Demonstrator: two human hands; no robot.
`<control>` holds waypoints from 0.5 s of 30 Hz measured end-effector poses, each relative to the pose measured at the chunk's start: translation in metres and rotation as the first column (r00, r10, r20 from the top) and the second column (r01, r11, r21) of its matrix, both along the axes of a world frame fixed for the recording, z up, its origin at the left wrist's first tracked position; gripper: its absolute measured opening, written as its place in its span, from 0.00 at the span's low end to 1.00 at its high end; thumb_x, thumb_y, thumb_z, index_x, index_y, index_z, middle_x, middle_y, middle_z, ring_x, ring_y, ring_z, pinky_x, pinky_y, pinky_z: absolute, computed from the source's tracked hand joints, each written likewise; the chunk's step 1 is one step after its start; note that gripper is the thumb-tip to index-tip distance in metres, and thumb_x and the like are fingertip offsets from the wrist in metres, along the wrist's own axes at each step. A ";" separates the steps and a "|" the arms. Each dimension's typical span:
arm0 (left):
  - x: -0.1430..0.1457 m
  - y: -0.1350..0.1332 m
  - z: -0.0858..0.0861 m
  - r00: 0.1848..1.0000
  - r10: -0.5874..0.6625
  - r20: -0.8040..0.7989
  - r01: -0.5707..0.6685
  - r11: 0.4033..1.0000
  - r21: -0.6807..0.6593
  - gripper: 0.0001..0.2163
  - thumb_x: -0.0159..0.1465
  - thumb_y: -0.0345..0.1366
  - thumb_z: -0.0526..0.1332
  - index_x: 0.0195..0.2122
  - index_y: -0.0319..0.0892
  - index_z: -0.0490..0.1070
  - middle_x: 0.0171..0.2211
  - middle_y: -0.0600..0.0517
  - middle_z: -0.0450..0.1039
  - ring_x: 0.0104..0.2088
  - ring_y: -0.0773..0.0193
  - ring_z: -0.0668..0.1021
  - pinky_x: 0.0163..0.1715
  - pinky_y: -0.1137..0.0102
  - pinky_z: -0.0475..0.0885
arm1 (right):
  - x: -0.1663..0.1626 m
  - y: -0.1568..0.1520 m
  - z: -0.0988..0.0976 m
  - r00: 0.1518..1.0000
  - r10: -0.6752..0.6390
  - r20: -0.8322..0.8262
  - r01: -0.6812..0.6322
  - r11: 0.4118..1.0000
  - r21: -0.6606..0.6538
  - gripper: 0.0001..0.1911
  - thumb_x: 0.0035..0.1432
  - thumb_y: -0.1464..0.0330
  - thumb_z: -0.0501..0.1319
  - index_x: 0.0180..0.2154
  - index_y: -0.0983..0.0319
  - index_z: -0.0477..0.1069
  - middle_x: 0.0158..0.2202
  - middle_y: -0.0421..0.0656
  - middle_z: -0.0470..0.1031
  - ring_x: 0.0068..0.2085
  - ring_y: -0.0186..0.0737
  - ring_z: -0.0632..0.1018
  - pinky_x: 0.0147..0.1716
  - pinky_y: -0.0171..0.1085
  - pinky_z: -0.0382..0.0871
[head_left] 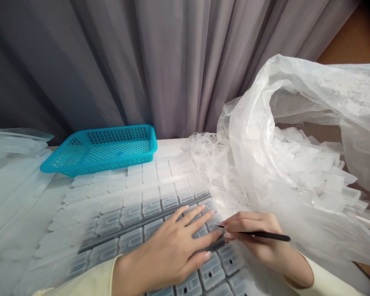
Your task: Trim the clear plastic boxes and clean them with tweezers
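My left hand [175, 242] lies flat with spread fingers across rows of small translucent plastic boxes [131, 240]. Between the fingers of my right hand [255, 234] is a pair of black tweezers [265, 235]. Their tip points left, close to the left forefinger and the boxes at the right end of a row. Whether the tip grips anything is too small to tell. Black dots mark several of the nearest boxes [211, 271]. Part of the rows is hidden under my left hand and forearm.
A blue perforated basket [154, 148] stands behind the rows, before a grey curtain [172, 61]. At right, a large clear plastic bag [249, 135] gapes open, holding many translucent pieces [314, 168]. Clear plastic strips [209, 154] are heaped beside it. More plastic sheeting [12, 193] lies left.
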State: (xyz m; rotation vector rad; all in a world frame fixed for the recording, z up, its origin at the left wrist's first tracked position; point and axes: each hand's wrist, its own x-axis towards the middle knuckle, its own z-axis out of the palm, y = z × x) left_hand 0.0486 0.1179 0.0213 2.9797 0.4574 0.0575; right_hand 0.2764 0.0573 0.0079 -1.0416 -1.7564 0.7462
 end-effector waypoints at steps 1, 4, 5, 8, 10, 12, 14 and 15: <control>-0.001 0.000 0.000 1.000 0.000 -0.003 0.000 1.000 -0.012 0.21 0.70 0.41 0.50 0.64 0.51 0.54 0.67 0.49 0.51 0.65 0.49 0.59 0.58 0.50 0.62 | -0.002 0.001 0.000 0.993 -0.044 -0.109 0.037 0.997 -0.073 0.06 0.56 0.73 0.63 0.29 0.62 0.79 0.27 0.45 0.80 0.27 0.39 0.80 0.27 0.35 0.75; -0.002 0.002 0.002 1.000 0.004 -0.021 -0.005 0.998 -0.059 0.22 0.70 0.44 0.49 0.65 0.52 0.52 0.67 0.50 0.50 0.65 0.49 0.57 0.59 0.49 0.61 | -0.008 0.003 -0.004 0.903 -0.220 -0.369 0.098 0.942 -0.320 0.04 0.51 0.69 0.69 0.26 0.63 0.79 0.21 0.43 0.78 0.22 0.38 0.79 0.23 0.34 0.75; -0.002 0.003 0.002 1.000 0.011 -0.021 -0.013 0.997 -0.077 0.22 0.70 0.44 0.49 0.65 0.52 0.52 0.67 0.50 0.49 0.65 0.49 0.57 0.59 0.48 0.61 | -0.011 0.004 -0.005 0.877 -0.259 -0.404 0.107 0.926 -0.363 0.05 0.50 0.68 0.70 0.26 0.63 0.79 0.20 0.42 0.78 0.22 0.39 0.79 0.23 0.34 0.76; -0.003 0.003 0.003 0.999 0.033 -0.006 -0.034 0.992 -0.120 0.24 0.69 0.46 0.50 0.66 0.53 0.49 0.67 0.50 0.49 0.65 0.48 0.58 0.59 0.48 0.61 | -0.016 0.004 -0.010 0.849 -0.306 -0.432 0.139 0.917 -0.375 0.06 0.53 0.67 0.69 0.27 0.63 0.78 0.20 0.42 0.78 0.22 0.38 0.79 0.24 0.34 0.76; -0.003 0.002 0.003 1.000 0.028 0.014 -0.026 0.992 -0.125 0.25 0.69 0.45 0.52 0.66 0.53 0.50 0.67 0.51 0.50 0.65 0.48 0.58 0.59 0.48 0.61 | -0.016 0.004 -0.011 0.838 -0.318 -0.443 0.168 0.923 -0.346 0.05 0.53 0.68 0.68 0.28 0.62 0.79 0.21 0.42 0.78 0.23 0.37 0.79 0.25 0.33 0.76; -0.003 0.000 0.002 0.999 0.011 0.036 -0.007 0.994 -0.112 0.23 0.69 0.44 0.52 0.65 0.53 0.53 0.66 0.51 0.53 0.65 0.47 0.58 0.59 0.48 0.61 | -0.014 0.005 -0.010 0.830 -0.325 -0.454 0.224 0.939 -0.263 0.01 0.53 0.69 0.68 0.30 0.60 0.80 0.24 0.41 0.79 0.25 0.35 0.79 0.28 0.32 0.76; -0.003 -0.002 0.001 0.999 0.001 0.041 0.002 0.996 -0.089 0.22 0.69 0.43 0.52 0.64 0.53 0.55 0.66 0.51 0.54 0.65 0.46 0.58 0.58 0.47 0.61 | -0.010 0.007 -0.008 0.826 -0.325 -0.460 0.277 0.946 -0.171 0.04 0.53 0.70 0.68 0.33 0.56 0.81 0.26 0.39 0.79 0.27 0.34 0.79 0.29 0.31 0.75; -0.003 -0.002 0.001 0.999 0.002 0.038 0.001 0.997 -0.076 0.22 0.69 0.42 0.52 0.64 0.52 0.55 0.66 0.50 0.54 0.65 0.46 0.58 0.58 0.46 0.61 | -0.008 0.008 -0.007 0.830 -0.323 -0.454 0.289 0.946 -0.145 0.05 0.53 0.70 0.68 0.33 0.56 0.81 0.26 0.39 0.79 0.27 0.34 0.79 0.29 0.30 0.75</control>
